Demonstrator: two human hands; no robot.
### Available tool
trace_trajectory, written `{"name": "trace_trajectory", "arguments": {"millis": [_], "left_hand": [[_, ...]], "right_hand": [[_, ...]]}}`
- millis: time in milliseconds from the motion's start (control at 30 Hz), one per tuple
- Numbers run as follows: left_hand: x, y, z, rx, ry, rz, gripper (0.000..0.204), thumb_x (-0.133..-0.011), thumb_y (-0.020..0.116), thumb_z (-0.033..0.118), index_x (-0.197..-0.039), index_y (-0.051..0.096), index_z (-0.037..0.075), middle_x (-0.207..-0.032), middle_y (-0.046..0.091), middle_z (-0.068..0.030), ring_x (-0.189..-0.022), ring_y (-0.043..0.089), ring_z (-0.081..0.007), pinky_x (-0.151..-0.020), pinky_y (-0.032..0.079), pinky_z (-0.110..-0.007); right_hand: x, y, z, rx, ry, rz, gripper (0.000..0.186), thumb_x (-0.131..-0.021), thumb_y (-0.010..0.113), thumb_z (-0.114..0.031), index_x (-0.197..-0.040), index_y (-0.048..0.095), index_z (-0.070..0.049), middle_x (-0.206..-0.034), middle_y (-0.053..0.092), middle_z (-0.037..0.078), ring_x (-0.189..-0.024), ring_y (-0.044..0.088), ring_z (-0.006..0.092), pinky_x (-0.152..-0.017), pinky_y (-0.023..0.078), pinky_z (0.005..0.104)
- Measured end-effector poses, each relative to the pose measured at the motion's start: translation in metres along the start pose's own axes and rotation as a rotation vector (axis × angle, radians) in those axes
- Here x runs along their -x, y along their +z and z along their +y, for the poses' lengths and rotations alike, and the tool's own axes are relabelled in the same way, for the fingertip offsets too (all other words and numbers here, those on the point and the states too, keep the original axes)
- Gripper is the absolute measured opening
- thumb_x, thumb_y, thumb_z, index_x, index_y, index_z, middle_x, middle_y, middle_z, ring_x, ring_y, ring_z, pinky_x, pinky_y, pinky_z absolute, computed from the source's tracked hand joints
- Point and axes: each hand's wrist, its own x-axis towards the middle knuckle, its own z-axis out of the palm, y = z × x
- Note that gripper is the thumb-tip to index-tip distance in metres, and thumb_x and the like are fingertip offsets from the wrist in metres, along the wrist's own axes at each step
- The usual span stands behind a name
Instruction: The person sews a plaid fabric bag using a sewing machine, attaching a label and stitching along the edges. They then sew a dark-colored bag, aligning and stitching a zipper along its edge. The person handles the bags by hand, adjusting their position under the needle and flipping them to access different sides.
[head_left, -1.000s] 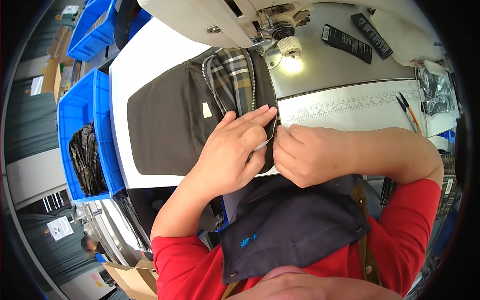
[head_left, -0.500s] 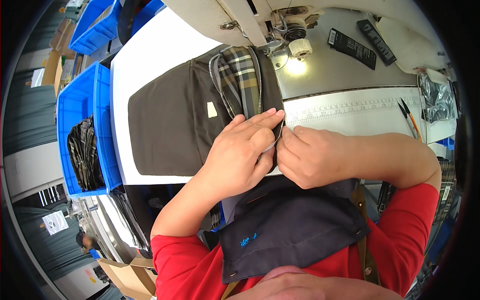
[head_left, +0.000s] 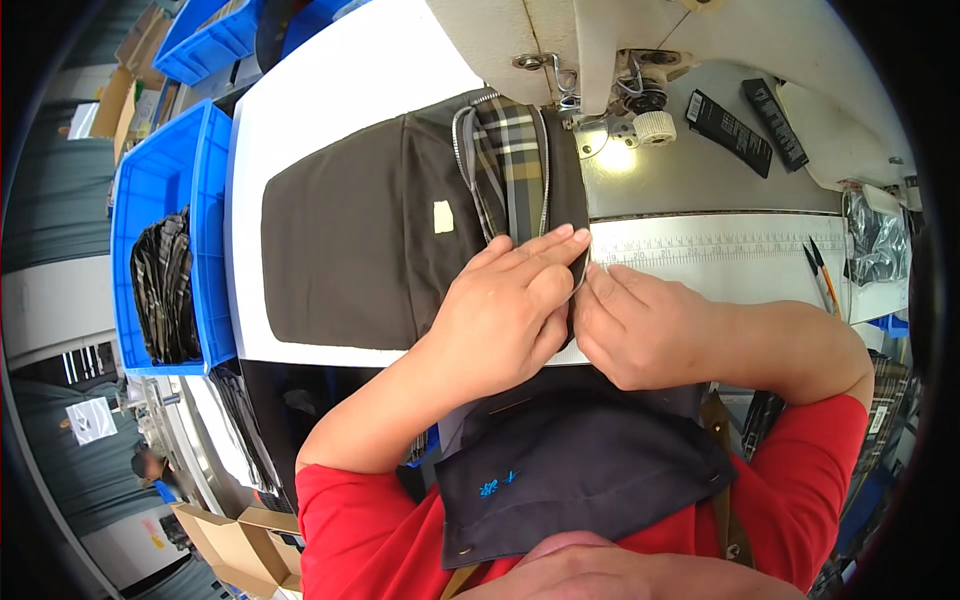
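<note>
A dark brown garment (head_left: 350,240) with a plaid lining (head_left: 510,160) and a metal zipper lies flat on the white sewing table (head_left: 300,110), its far end under the sewing machine (head_left: 560,40). My left hand (head_left: 505,310) presses flat on the garment's near right edge, fingers extended. My right hand (head_left: 635,330) pinches that same edge from the right, touching the left fingertips. A small pale tag (head_left: 443,216) sits on the brown cloth.
A blue bin (head_left: 165,240) holding plaid fabric stands at the left. A ruler strip (head_left: 720,245) runs along the table at right, with scissors or pens (head_left: 825,275) and black labels (head_left: 730,125) beyond. Cardboard boxes (head_left: 235,545) sit on the floor.
Both hands stay pinched on the garment edge. The view has shifted, so the garment and machine sit further right and lower in the picture.
</note>
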Motion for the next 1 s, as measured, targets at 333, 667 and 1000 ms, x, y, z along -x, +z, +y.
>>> {"name": "trace_trajectory", "arguments": {"millis": [333, 667, 1000], "left_hand": [[-0.021, -0.005, -0.017, -0.013, -0.032, -0.006, 0.015, -0.086, 0.059, 0.001, -0.101, 0.058, 0.002, -0.144, 0.064, -0.0124, -0.14, 0.055, -0.0323, -0.107, 0.045, -0.059], [-0.045, -0.007, -0.042, -0.002, 0.01, 0.057, 0.012, -0.087, 0.057, 0.002, -0.099, 0.057, 0.002, -0.141, 0.065, -0.0151, -0.125, 0.063, -0.035, -0.094, 0.048, -0.044], [-0.055, 0.001, -0.047, -0.152, 0.029, 0.178, 0.013, -0.088, 0.064, 0.007, -0.099, 0.057, 0.005, -0.139, 0.068, -0.0101, -0.129, 0.062, -0.0303, -0.096, 0.048, -0.049]], "right_hand": [[-0.002, 0.01, 0.019, -0.015, 0.113, 0.007, 0.024, -0.071, 0.068, -0.015, -0.086, 0.071, 0.004, -0.092, 0.07, 0.02, -0.092, 0.07, 0.034, -0.078, 0.057, 0.0379], [-0.006, 0.017, 0.041, -0.023, 0.225, 0.01, 0.013, -0.074, 0.066, -0.013, -0.082, 0.066, -0.002, -0.088, 0.063, 0.012, -0.089, 0.064, 0.0282, -0.077, 0.055, 0.0373], [-0.011, 0.02, 0.048, -0.019, 0.342, 0.076, 0.019, -0.074, 0.066, -0.01, -0.089, 0.068, 0.002, -0.094, 0.066, 0.013, -0.093, 0.064, 0.028, -0.086, 0.054, 0.0391]]}}
